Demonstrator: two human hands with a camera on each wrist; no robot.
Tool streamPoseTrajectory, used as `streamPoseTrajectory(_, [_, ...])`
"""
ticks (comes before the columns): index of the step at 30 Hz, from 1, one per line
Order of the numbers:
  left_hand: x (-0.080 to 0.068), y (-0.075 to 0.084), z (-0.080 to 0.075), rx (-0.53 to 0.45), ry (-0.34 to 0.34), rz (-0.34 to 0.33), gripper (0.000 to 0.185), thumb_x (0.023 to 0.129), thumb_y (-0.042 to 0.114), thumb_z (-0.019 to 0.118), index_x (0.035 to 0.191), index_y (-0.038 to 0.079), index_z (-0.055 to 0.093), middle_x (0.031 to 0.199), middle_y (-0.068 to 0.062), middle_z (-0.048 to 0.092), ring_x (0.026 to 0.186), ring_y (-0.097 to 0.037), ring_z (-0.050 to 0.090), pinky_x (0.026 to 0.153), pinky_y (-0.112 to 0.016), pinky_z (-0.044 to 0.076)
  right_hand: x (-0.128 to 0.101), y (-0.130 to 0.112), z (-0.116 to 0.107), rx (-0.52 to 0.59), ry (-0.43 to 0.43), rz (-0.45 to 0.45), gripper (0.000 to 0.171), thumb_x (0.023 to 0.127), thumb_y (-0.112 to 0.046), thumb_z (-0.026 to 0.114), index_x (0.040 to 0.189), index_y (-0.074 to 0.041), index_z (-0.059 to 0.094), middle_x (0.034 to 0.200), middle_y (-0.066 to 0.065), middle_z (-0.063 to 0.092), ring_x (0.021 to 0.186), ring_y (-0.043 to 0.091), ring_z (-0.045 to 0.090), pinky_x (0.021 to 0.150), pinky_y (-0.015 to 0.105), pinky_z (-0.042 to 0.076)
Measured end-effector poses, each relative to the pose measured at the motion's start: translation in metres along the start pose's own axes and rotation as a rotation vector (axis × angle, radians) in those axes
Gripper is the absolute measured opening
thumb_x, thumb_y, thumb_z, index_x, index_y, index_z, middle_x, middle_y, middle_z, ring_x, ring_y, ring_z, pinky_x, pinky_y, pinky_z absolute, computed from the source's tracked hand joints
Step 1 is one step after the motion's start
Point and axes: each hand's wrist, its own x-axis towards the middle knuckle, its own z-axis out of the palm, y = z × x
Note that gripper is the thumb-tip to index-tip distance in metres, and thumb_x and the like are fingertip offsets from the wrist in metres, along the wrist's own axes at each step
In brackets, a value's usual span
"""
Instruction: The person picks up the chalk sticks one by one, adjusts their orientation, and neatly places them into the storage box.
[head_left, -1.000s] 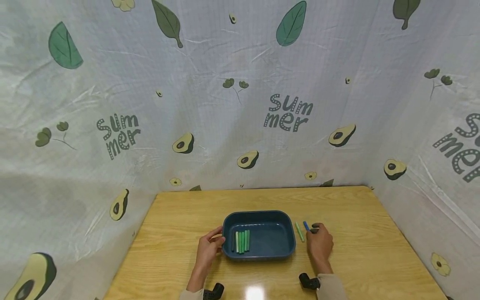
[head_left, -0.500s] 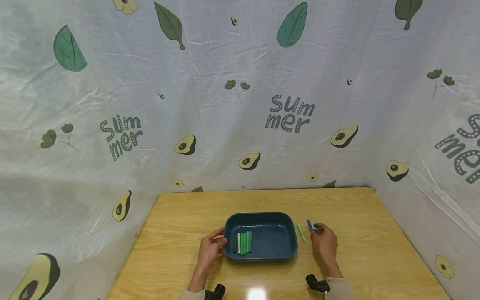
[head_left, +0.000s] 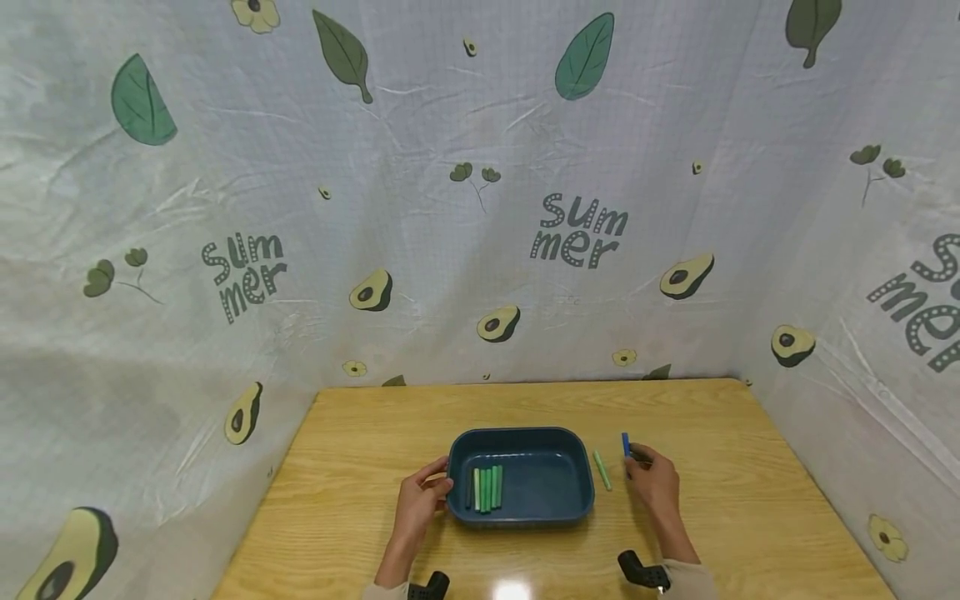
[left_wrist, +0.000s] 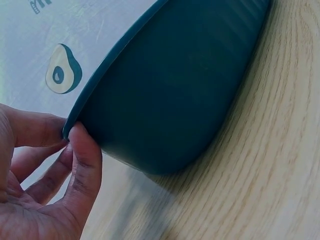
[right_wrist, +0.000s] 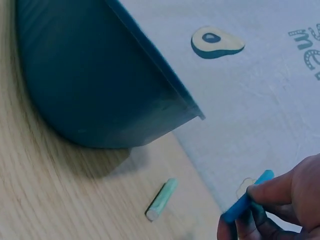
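Note:
A dark blue oval-cornered tray [head_left: 543, 492] stands on the table. My left hand [head_left: 416, 502] pinches its left rim, with the thumb against the outer wall in the left wrist view. Several green pastel sticks [head_left: 487, 489] and a dark one [head_left: 468, 489] lie side by side in the tray's left part. My right hand [head_left: 657, 485] holds a blue pastel stick [right_wrist: 241, 207] between thumb and fingers, right of the tray. Dark smudges mark those fingertips. Between that hand and the tray, a light green pastel stick [head_left: 602, 471] lies on the wood.
The wooden table [head_left: 375, 417] carries the tray near its middle. A white sheet [head_left: 420, 208] printed with avocados and leaves hangs behind and along both sides. Black wrist cameras [head_left: 643, 571] sit on both wrists.
My right hand has shifted slightly right, away from the tray, and the blue pastel stick has turned more upright in the head view. The left hand stays on the tray's rim.

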Motion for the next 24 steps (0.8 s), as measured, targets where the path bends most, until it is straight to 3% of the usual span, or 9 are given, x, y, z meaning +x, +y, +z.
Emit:
streamPoseTrajectory(6, [-0.001,0.001,-0.001,-0.002,-0.009,-0.005,0.044,0.092,0.001,0.060,0.136,0.000,0.057,0.129,-0.024,0.057,0.090,-0.017,0.063,0.061,-0.029,0.054,0.000,-0.005,-0.003,0.119,-0.066,0.047,0.040,0.099,-0.012,0.054,0.136,0.002,0.052,0.127,0.027,0.060,0.111,0.036,0.061,0.081,0.028,0.054])
streamPoseTrajectory(9, [-0.001,0.002,0.000,-0.002,-0.007,-0.001,0.044,0.092,0.002,0.060,0.136,0.000,0.056,0.129,-0.024,0.057,0.089,-0.016,0.063,0.061,-0.030,0.055,0.001,-0.010,-0.005,0.197,-0.086,0.060,0.042,0.099,-0.011,0.054,0.139,0.001,0.050,0.132,0.025,0.057,0.103,0.018,0.063,0.081,0.022,0.054])
streamPoseTrajectory(14, [-0.001,0.003,0.000,0.007,0.001,-0.006,0.044,0.092,0.001,0.060,0.136,0.001,0.057,0.128,-0.024,0.057,0.089,-0.017,0.064,0.062,-0.030,0.055,-0.001,-0.020,-0.010,0.322,-0.138,0.091,0.045,0.100,-0.010,0.054,0.143,-0.001,0.046,0.139,0.025,0.051,0.086,-0.010,0.057,0.086,0.024,0.055])
streamPoseTrajectory(20, [-0.001,0.002,0.000,0.010,0.003,0.000,0.044,0.091,0.000,0.060,0.135,0.000,0.058,0.127,-0.024,0.058,0.089,-0.018,0.064,0.061,-0.029,0.055,-0.002,-0.033,-0.012,0.461,-0.233,0.105,0.047,0.100,-0.008,0.053,0.145,-0.002,0.042,0.140,0.026,0.049,0.088,-0.007,0.062,0.090,0.029,0.055])
streamPoseTrajectory(24, [0.000,0.002,0.000,0.009,0.003,-0.003,0.044,0.091,0.000,0.060,0.135,0.001,0.058,0.127,-0.023,0.058,0.088,-0.017,0.063,0.061,-0.029,0.055,-0.003,-0.041,-0.010,0.459,-0.262,0.091,0.047,0.100,-0.009,0.054,0.145,-0.002,0.042,0.134,0.022,0.054,0.090,-0.002,0.063,0.090,0.032,0.055])
